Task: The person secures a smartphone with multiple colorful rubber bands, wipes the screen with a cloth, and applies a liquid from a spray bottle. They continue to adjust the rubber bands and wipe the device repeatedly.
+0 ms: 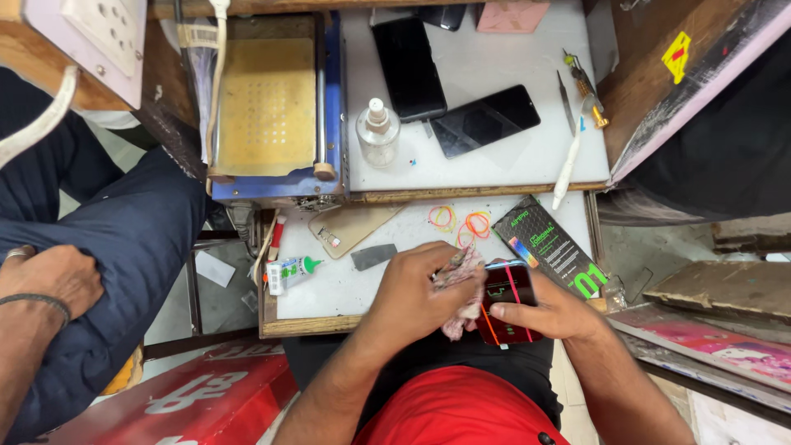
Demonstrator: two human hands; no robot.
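My right hand (550,311) grips a dark red phone (508,298) with rubber bands around it, held over my lap at the near edge of the white work board (329,290). My left hand (416,292) presses a crumpled pinkish cloth (461,276) against the phone's left side. Loose rubber bands (461,222) in orange and pink lie on the board just beyond my hands. A black packet with green print (554,247) lies to the right of them.
On the upper board lie two black phones (408,66), (486,119), a small clear bottle (378,132), a white pen-like tool (567,169) and a blue machine with a yellow plate (268,107). A small glue tube (290,272) lies left. Another person's hand (45,280) rests on a knee.
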